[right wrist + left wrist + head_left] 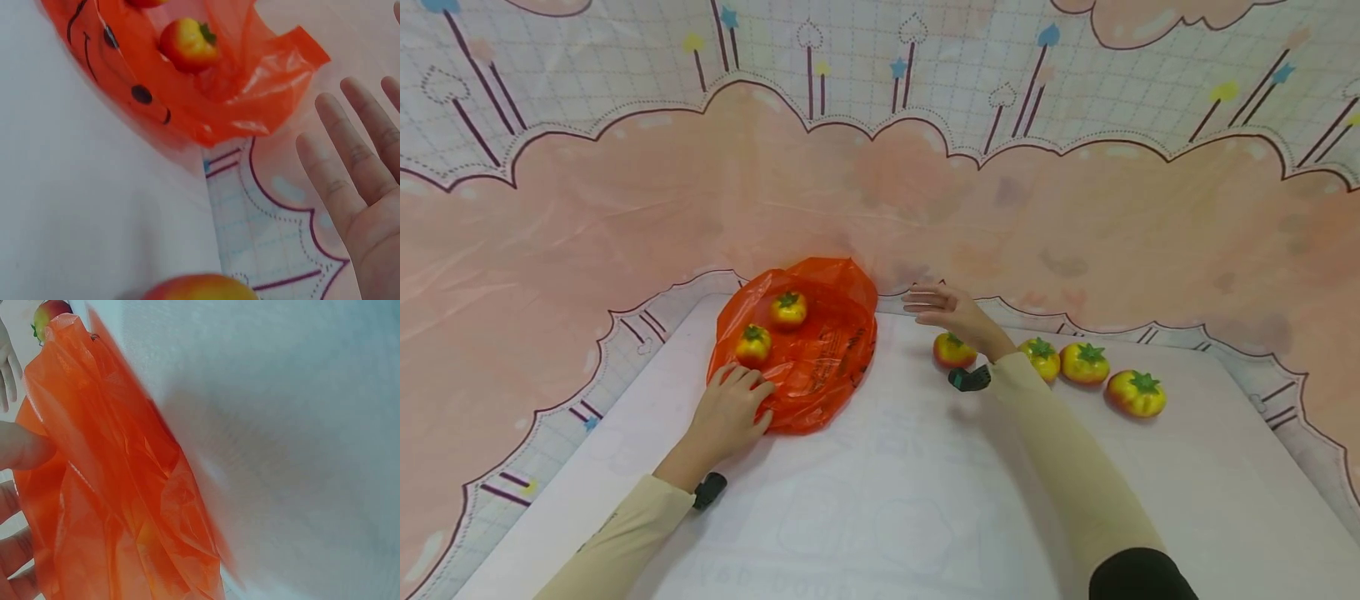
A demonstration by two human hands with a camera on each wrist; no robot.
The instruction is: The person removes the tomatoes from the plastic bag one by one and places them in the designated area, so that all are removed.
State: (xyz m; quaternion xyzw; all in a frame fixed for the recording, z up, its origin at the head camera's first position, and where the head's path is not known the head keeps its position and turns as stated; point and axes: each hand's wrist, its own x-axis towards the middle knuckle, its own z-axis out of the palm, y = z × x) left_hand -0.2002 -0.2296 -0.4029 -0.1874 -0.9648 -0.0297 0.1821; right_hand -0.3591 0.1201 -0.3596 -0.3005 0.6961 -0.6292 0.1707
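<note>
1. Orange thin plastic bag (808, 354) lies flat under my left hand (730, 412), which presses its near edge with fingers only loosely bent.
2. Two yellow-red toy tomatoes (787, 309) already lie on the bag, beyond this hand.
3. My right hand (951, 312) hovers released, fingers straight, just above one loose tomato (953, 351).
4. I judge four tomatoes are left; three (1084, 363) lie beside my right forearm.

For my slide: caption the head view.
Left hand presses an orange bag; open right hand hovers above a tomato.
</note>
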